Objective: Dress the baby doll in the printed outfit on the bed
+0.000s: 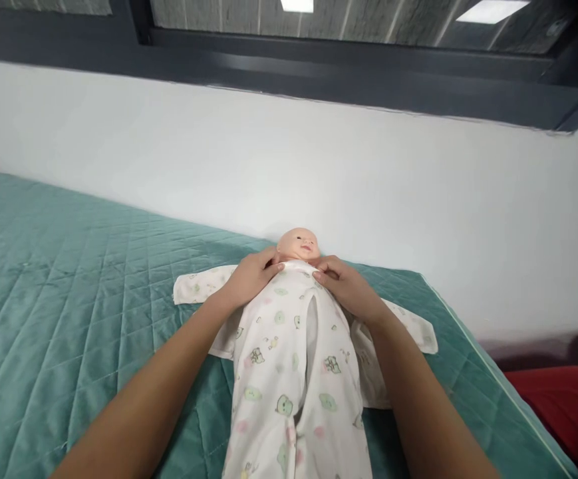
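Note:
A baby doll (296, 245) lies on its back, its bald head close to the wall. Over its body, from the neck down, is a white baby garment (279, 346) with green and pink animal prints and a long open slit down the front. Both my hands pinch the garment's upper edge below the doll's chin: my left hand (255, 278) at one shoulder, my right hand (344, 285) at the other. White printed sleeves (203, 285) stretch out to both sides beneath my wrists. The doll's arms and legs are hidden.
A green quilted cover (94, 319) lies under everything, its right edge running diagonally. Behind the doll rises a white wall (269, 159) below a dark window frame (289, 60). Something red (558, 406) stands beyond the right edge.

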`<state>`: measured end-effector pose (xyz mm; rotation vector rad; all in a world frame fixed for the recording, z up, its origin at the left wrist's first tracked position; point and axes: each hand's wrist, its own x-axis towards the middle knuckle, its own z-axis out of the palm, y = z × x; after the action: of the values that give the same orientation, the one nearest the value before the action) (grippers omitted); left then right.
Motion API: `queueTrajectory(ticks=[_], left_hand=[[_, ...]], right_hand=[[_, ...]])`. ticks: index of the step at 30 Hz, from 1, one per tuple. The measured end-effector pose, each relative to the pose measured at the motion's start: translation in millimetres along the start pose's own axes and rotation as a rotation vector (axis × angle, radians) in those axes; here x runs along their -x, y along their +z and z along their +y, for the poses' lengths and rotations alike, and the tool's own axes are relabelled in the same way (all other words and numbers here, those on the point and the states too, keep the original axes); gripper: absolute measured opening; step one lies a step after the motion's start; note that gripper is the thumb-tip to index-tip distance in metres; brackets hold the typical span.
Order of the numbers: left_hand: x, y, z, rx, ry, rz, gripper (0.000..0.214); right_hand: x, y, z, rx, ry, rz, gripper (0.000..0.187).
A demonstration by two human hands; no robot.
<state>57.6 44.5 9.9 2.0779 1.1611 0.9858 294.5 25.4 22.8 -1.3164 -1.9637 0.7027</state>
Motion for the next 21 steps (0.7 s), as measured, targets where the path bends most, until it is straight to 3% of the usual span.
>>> queueTrajectory(ticks=[5, 14, 17, 21], left_hand=[[-18, 8.0, -13, -0.118, -0.017, 0.047, 0.019], [-25, 16.3, -20, -0.173, -0.058, 0.084, 0.010], [-20, 15.1, -17, -0.106, 0.063, 0.041, 0.015], [-14, 15.1, -19, -0.151, 0.223, -0.019, 0.033]], right_hand=[[-7, 13, -2, 0.176, 0.128, 0.183, 0.019], [-20, 22, 10, 0.176, 0.149, 0.267, 0.020], [-16, 24, 12, 0.040, 0.117, 0.262, 0.018], [-6, 24, 13, -0.017, 0.000, 0.195, 0.030]])
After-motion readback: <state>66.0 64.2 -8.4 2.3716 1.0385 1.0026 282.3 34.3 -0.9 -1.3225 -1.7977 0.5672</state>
